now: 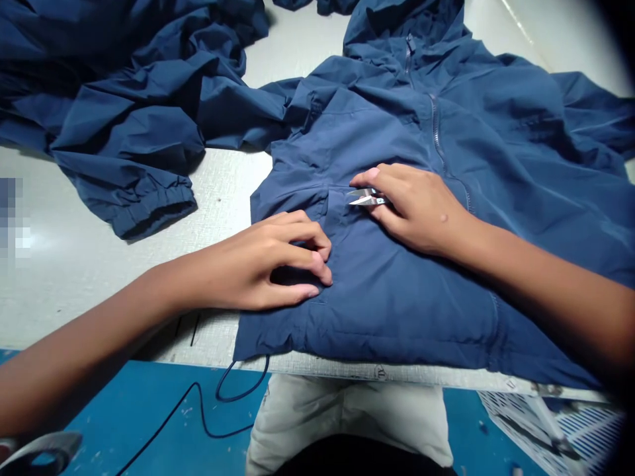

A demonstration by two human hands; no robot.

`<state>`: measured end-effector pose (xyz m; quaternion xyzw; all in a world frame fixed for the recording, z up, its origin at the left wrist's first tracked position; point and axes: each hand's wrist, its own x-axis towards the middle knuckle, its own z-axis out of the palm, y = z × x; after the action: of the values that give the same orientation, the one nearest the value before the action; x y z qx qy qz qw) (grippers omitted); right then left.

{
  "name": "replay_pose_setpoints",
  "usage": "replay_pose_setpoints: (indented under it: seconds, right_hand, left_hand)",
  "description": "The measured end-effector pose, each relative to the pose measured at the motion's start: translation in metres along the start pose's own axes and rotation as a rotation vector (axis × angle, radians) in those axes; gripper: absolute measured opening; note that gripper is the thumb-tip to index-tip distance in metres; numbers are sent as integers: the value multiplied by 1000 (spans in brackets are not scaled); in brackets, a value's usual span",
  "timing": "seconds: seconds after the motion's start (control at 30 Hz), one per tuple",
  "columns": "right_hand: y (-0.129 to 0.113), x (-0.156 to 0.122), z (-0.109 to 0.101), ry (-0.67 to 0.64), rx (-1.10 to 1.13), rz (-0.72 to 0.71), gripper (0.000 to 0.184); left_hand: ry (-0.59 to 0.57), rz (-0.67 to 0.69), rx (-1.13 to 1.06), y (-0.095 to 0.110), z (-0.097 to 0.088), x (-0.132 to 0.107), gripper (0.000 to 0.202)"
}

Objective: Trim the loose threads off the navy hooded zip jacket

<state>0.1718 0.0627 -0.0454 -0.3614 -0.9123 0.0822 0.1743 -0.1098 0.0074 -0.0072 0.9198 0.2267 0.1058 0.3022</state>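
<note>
**A:** Where's the piece?

**B:** Navy hooded jacket (397,311) lying front up on a white work table (94,304), lower hem along the table's near edge.

**A:** Right hand (421,211)?

**B:** Closed around small steel thread snips (364,197) on the jacket front. Tips point left, blades slightly parted, nothing visible between them.

**A:** Left hand (278,261)?

**B:** Curled on the jacket just left of the snips, fingertips (317,254) down on the fabric. Can't tell if it's pinching a fold or only pressing.

**A:** Anything in the way?

**B:** Nothing between the hands. A sleeve with elastic cuff (139,205) lies bunched on the table, up and left of the left hand. More navy fabric (124,79) sits behind it, can't tell if same garment. Hood (401,26) and zipper (436,125) are well above the hands.

**A:** Below the table?

**B:** Black cord (201,403) on a blue floor (133,410), beige trousers (347,416), white perforated crate (560,430) at lower right.
</note>
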Motion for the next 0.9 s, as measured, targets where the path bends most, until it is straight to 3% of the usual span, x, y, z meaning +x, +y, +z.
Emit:
replay_pose_setpoints:
  seconds: [0.27,0.6,0.73,0.9]
  right_hand:
    - [1,1,0,-1,21,17,40]
    - [-3,-1,0,26,22,52,34]
    - [-7,-2,-14,34,126,35,44]
    - [-43,-23,-40,20,269,96,28]
  left_hand:
    - [27,36,-44,0,8,-5,7]
    - [-42,40,102,14,17,-4,9]
    - [-46,35,45,11,19,-6,9]
    - [-43,53,-27,7,20,-7,10]
